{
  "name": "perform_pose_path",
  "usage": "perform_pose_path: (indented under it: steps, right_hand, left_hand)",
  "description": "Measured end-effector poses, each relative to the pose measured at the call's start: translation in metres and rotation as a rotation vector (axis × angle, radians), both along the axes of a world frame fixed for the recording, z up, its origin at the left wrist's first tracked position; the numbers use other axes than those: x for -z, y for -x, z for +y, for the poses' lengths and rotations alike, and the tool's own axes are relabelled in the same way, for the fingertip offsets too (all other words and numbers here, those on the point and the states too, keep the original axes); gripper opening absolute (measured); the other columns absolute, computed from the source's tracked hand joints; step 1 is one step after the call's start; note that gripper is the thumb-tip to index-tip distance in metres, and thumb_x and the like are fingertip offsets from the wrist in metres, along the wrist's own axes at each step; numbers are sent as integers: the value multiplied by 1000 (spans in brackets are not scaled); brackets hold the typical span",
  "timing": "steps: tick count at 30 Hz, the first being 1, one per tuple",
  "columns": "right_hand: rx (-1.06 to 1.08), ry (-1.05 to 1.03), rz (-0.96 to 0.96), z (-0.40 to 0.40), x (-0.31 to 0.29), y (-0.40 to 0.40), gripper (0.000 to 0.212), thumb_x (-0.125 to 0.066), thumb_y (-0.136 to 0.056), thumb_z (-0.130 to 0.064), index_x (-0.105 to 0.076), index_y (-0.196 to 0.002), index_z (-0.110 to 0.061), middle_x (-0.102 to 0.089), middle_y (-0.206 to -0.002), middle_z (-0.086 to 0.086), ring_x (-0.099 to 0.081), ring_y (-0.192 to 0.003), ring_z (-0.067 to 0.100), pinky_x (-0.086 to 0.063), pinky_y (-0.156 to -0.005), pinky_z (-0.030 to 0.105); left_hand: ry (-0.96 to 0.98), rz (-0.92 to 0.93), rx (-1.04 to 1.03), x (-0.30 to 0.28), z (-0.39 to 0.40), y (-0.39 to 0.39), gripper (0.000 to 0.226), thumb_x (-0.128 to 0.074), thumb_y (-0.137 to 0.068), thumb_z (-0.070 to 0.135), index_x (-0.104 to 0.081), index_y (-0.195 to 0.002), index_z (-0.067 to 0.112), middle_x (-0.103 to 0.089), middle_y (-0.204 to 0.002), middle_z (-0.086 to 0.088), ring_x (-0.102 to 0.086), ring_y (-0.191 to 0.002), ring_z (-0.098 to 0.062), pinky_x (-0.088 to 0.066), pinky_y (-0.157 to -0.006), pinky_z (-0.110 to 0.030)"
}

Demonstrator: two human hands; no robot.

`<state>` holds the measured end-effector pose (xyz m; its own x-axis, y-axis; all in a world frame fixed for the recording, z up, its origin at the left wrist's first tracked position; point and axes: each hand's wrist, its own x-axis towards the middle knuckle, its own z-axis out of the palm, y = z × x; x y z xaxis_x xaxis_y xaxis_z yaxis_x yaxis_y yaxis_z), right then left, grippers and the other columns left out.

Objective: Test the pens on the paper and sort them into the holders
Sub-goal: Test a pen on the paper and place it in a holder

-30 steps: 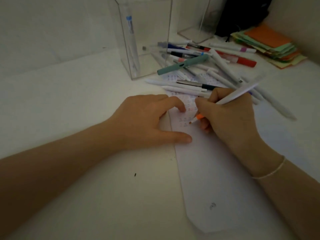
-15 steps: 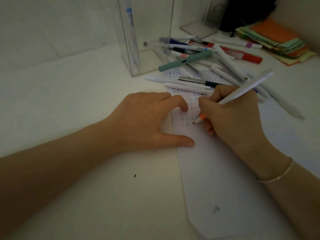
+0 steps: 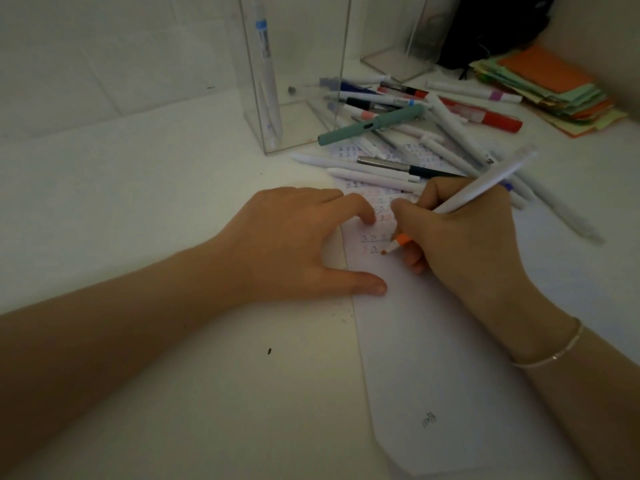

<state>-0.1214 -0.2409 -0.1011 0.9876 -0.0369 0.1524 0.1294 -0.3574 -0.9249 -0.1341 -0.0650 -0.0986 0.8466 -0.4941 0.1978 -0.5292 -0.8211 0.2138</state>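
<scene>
Pen (image 3: 481, 187), white with an orange collar near its tip, sits in the grip of the right hand (image 3: 460, 233): fingers and thumb curl around the lower barrel, the tip touches the paper (image 3: 433, 341), and the back end slants up and away to the right. Small rows of coloured scribbles lie just beside the tip on the paper. Left hand (image 3: 294, 244) lies flat on the desk (image 3: 138, 202) with its fingers loosely spread, the thumb and forefinger pressing the paper's left edge, holding nothing. Behind both hands lies a heap of loose pens (image 3: 415, 133) on the far end of the paper. A clear holder (image 3: 294, 81) stands to the heap's left with one pen upright inside; a second clear holder (image 3: 398, 46) stands further back. Coloured notes (image 3: 554, 88) are stacked at far right
</scene>
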Motion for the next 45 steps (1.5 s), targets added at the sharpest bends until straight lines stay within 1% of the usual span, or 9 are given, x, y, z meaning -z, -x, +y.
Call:
perform_pose_path:
  steps: [5, 9, 13, 24, 29, 31, 36, 42, 45]
  right_hand:
    - [39, -45, -28, -2, 1, -1, 24, -63, -82, -1, -50, -65, 9, -55, -46, 8, -47, -33, 7, -38, -36, 15]
    - [-113, -451, 33, -10, -5, -1, 13, -71, -78, -14, -64, -68, -9, -68, -62, 4, -66, -55, 16, -53, -56, 25]
    - [-438, -784, 177, -9, -4, 1, 18, -65, -75, -25, -74, -74, -9, -73, -81, 11, -72, -79, 30, -57, -74, 35]
    - [-379, -399, 96, -2, -5, 4, 19, -64, -77, -16, -65, -81, 2, -70, -68, 14, -68, -60, 23, -55, -61, 26]
    - [-472, -444, 130, -7, -9, 6, 31, -66, -78, -29, -74, -89, -1, -73, -86, 18, -71, -88, 29, -54, -88, 38]
    - [-453, -503, 153, -4, -8, 5, 37, -60, -82, -35, -74, -86, -1, -72, -83, 21, -70, -80, 33, -54, -83, 40]
    - [-374, -52, -80, 8, -5, 11, 25, -46, -95, -12, -58, -74, -10, -57, -59, 5, -51, -51, 6, -43, -55, 16]
    - [-441, 21, -91, 17, -6, 15, 21, -43, -98, -11, -51, -81, -3, -58, -58, 2, -50, -50, 2, -40, -50, 15]
    - [-443, 6, -107, 13, -27, 21, 14, -52, -96, -17, -55, -85, -9, -59, -62, -5, -56, -53, -1, -42, -52, 11]
  left_hand:
    - [70, -1, -29, 3, 2, 3, 65, -43, -73, 72, -37, -124, 33, -40, -67, 23, -38, -58, 2, -29, -56, -8]
    - [344, 184, -59, 3, 3, 0, 32, -35, -86, 27, -34, -118, 26, -46, -67, 7, -45, -58, -6, -35, -56, -15]
    - [449, 280, -62, 3, 4, -4, 28, -33, -89, 20, -34, -116, 26, -47, -67, 3, -43, -57, -9, -35, -55, -16]
    - [372, 203, 33, 7, 4, -3, 28, -40, -84, 21, -34, -111, 30, -47, -64, 12, -48, -60, -7, -36, -56, -13]
    - [361, 167, 41, 8, 5, -4, 26, -41, -85, 24, -36, -109, 32, -51, -72, 15, -50, -65, -4, -38, -59, -16]
    - [371, 150, 51, 9, 6, -3, 24, -40, -84, 26, -34, -105, 36, -50, -73, 17, -49, -63, -2, -36, -57, -13]
    - [478, 227, -10, 6, 4, -5, 34, -51, -85, 7, -39, -110, 26, -50, -66, 2, -44, -55, -9, -35, -54, -15]
    - [577, 284, -21, 6, 1, -6, 32, -48, -81, 19, -38, -109, 29, -66, -81, -12, -61, -69, -31, -49, -68, -48]
    - [704, 187, -81, -5, -13, -6, 24, -52, -81, 14, -45, -104, 18, -64, -76, -7, -62, -68, -27, -51, -66, -47]
